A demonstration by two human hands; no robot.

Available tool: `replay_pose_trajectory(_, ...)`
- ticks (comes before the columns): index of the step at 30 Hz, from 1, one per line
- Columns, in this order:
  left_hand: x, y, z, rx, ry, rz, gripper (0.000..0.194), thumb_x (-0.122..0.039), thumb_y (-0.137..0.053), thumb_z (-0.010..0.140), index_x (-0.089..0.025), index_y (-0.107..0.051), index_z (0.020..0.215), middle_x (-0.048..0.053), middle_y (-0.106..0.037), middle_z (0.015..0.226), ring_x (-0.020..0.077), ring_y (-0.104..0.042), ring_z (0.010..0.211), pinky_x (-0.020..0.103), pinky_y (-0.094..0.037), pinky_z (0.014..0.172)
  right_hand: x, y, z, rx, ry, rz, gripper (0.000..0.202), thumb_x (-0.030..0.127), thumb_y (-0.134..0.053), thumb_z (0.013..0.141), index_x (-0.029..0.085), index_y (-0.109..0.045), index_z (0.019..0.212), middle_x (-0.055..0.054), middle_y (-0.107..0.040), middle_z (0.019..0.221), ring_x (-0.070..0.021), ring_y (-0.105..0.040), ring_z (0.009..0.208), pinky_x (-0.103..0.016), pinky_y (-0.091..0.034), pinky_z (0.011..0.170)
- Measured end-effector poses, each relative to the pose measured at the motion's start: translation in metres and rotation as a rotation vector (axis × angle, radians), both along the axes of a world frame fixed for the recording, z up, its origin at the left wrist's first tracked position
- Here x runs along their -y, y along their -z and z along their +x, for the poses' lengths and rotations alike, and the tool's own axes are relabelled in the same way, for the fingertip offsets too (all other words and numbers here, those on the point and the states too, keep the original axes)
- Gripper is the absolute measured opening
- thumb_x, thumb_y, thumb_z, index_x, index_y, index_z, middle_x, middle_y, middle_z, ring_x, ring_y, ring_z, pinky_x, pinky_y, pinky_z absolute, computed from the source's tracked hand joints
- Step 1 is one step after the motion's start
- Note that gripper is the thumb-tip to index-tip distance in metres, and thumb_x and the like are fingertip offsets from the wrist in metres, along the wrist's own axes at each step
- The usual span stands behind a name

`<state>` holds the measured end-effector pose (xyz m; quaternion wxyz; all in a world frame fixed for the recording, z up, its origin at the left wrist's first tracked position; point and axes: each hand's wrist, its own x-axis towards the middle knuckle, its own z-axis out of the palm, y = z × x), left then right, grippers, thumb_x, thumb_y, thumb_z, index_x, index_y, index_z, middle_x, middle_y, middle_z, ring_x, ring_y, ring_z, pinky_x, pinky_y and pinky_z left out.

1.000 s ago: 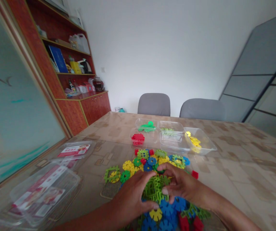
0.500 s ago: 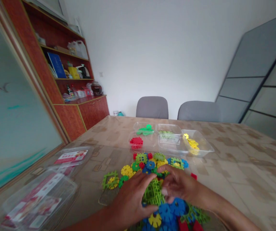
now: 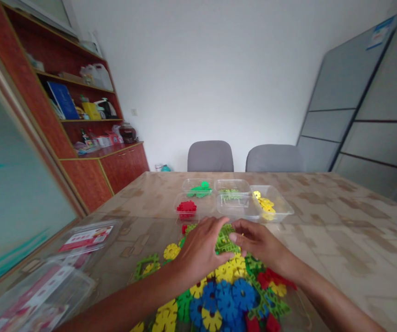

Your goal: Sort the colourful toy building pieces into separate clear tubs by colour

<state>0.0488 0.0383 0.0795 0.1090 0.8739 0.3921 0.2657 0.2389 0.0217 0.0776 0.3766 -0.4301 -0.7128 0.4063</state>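
Between my two hands is a clump of light-green square interlocking plastic pieces, raised over a heap of mixed pieces. My left hand curves around the clump's left side, thumb toward me. My right hand closes in on its right side with bent fingers, and its fingertips are partly hidden. Below lie blue notched discs, yellow discs and red pieces. More light-green square pieces sit at the heap's left edge, where my left arm covers part of the pile.
Beyond the heap, clear plastic boxes hold red pieces, green pieces, light-green pieces and yellow pieces. Labelled clear plastic containers lie at the left. Two grey chairs stand at the far table edge.
Both hands have moved forward, away from me, with the light-green clump between them. This uncovers yellow and blue discs nearer to me. The camera view has turned slightly right.
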Motion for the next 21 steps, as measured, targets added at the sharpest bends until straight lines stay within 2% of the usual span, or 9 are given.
replay_pose_trajectory(3,0.007,0.011,0.005,-0.079,0.005,0.057,0.079,-0.029,-0.077,0.072,-0.024,-0.035,0.139,0.010,-0.057,0.121,0.0308,-0.051,0.114,0.046,-0.040,0.098,0.002,0.002,-0.007,0.140,0.121,0.164,0.013,0.029,-0.064,0.078,0.017,-0.060,0.083,0.003,-0.054,0.068,-0.0125,-0.048,0.062,-0.024,-0.040,0.054)
replay_pose_trajectory(6,0.006,0.018,-0.001,-0.065,0.048,-0.010,0.094,-0.031,-0.081,0.067,-0.022,-0.028,0.144,0.013,-0.053,0.129,0.0313,-0.050,0.116,0.045,-0.041,0.098,0.003,0.002,-0.007,0.206,0.149,0.203,0.017,0.015,-0.065,0.073,0.018,-0.057,0.087,0.004,-0.054,0.069,-0.0110,-0.046,0.057,-0.022,-0.038,0.052)
replay_pose_trajectory(8,0.002,0.018,-0.011,-0.001,0.071,-0.104,0.094,-0.034,-0.080,0.067,-0.021,-0.028,0.144,0.014,-0.047,0.137,0.0310,-0.047,0.122,0.044,-0.039,0.101,0.004,0.001,-0.007,0.224,0.115,0.240,0.025,0.010,-0.065,0.072,0.019,-0.056,0.093,0.004,-0.055,0.076,-0.0105,-0.048,0.057,-0.022,-0.039,0.053)
replay_pose_trajectory(11,-0.003,0.013,-0.028,0.119,0.110,-0.258,0.079,-0.036,-0.075,0.073,-0.020,-0.037,0.140,0.013,-0.046,0.140,0.0298,-0.045,0.126,0.043,-0.036,0.104,0.005,0.000,-0.008,0.270,-0.015,0.342,0.028,0.006,-0.061,0.076,0.021,-0.055,0.098,0.000,-0.057,0.091,-0.0128,-0.055,0.068,-0.024,-0.045,0.062)
replay_pose_trajectory(14,-0.008,0.004,-0.041,0.194,0.276,-0.460,0.063,-0.037,-0.072,0.076,-0.020,-0.048,0.132,0.009,-0.055,0.133,0.0279,-0.051,0.121,0.041,-0.040,0.101,0.008,0.004,-0.011,0.312,-0.143,0.451,0.030,0.004,-0.054,0.081,0.023,-0.053,0.104,-0.004,-0.056,0.104,-0.0174,-0.058,0.090,-0.030,-0.048,0.077)
replay_pose_trajectory(16,-0.010,0.000,-0.043,0.216,0.369,-0.580,0.059,-0.037,-0.072,0.076,-0.020,-0.052,0.129,0.007,-0.059,0.127,0.0269,-0.055,0.116,0.039,-0.043,0.098,0.009,0.007,-0.014,0.330,-0.179,0.485,0.031,0.005,-0.051,0.084,0.024,-0.052,0.108,-0.006,-0.055,0.110,-0.0190,-0.056,0.099,-0.032,-0.048,0.084)
replay_pose_trajectory(18,-0.011,-0.001,-0.043,0.217,0.381,-0.620,0.062,-0.038,-0.076,0.072,-0.020,-0.053,0.127,0.006,-0.062,0.124,0.0272,-0.057,0.113,0.038,-0.044,0.097,0.011,0.010,-0.016,0.355,-0.184,0.494,0.029,0.007,-0.048,0.087,0.025,-0.052,0.110,-0.007,-0.053,0.113,-0.0195,-0.056,0.102,-0.033,-0.048,0.086)
replay_pose_trajectory(21,-0.013,0.002,-0.040,0.162,0.336,-0.547,0.071,-0.037,-0.082,0.063,-0.018,-0.055,0.126,0.007,-0.062,0.124,0.0287,-0.057,0.113,0.037,-0.043,0.098,0.012,0.012,-0.016,0.394,-0.162,0.498,0.026,0.007,-0.047,0.089,0.025,-0.052,0.107,-0.006,-0.052,0.111,-0.0191,-0.056,0.100,-0.031,-0.048,0.086)
